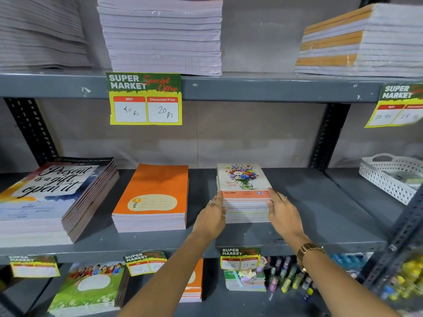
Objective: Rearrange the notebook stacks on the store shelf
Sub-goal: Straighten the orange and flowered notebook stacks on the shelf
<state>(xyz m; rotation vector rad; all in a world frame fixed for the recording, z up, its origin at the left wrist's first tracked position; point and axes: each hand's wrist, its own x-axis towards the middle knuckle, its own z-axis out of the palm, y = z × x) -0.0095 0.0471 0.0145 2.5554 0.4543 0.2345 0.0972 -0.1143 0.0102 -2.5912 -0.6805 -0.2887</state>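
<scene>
A small stack of flower-cover notebooks rests on the grey middle shelf, right of centre. My left hand presses its left side and my right hand clasps its right side, thumbs on the top cover. To the left lies an orange notebook stack. At the far left sits a taller stack with "Present is a gift, open it" covers.
Tall white notebook piles and an orange-spined pile fill the upper shelf. A white perforated basket stands at the right. Price tags hang from shelf edges. The lower shelf holds more notebooks and pens.
</scene>
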